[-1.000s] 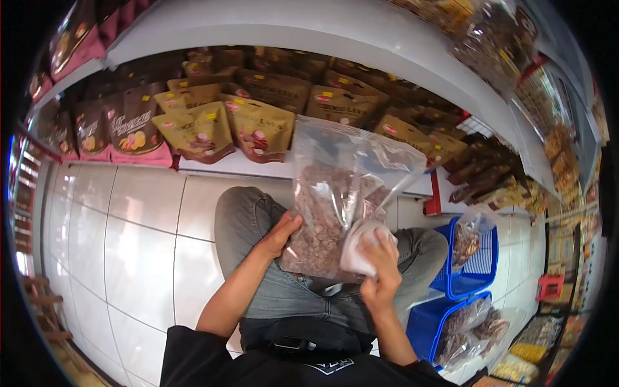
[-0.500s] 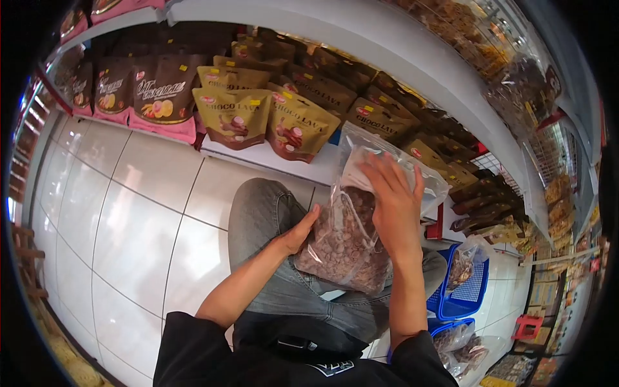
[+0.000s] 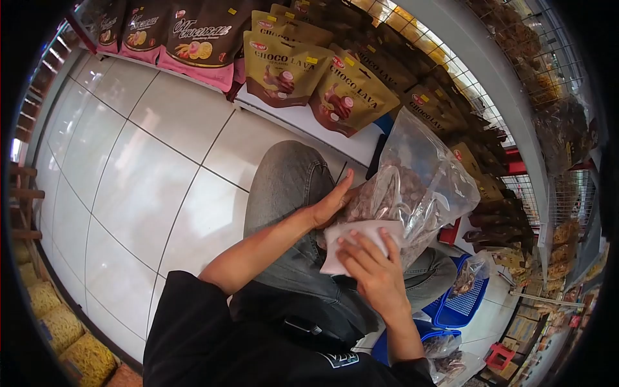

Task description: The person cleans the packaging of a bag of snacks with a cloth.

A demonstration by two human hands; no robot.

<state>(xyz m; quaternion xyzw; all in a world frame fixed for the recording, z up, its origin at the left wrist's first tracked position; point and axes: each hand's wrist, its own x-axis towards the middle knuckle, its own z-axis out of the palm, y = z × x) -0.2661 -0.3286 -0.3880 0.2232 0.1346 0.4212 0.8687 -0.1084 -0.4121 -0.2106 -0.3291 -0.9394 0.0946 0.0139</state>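
Note:
A large clear plastic bag [image 3: 393, 193] of brown chip-like pieces leans over my lap, its clear upper part spread toward the shelf. My left hand [image 3: 332, 203] steadies the bag's left side, thumb pointing up and the other fingers hidden behind it. My right hand [image 3: 374, 261] presses a folded pale pink-white cloth [image 3: 342, 245] against the lower part of the bag, fingers bent over the cloth.
Gold-brown Choco Lava pouches [image 3: 284, 71] stand on the low shelf ahead, with pink-and-brown pouches [image 3: 200, 45] to their left. Blue baskets [image 3: 461, 297] holding bagged goods sit on the floor at right, near a red stool [image 3: 500, 356]. Packed yellow bags [image 3: 61, 329] lie at lower left.
My right hand has brought the cloth down from the bag's upper part to its lower part. The bag has shifted and tilted, and the head view has turned.

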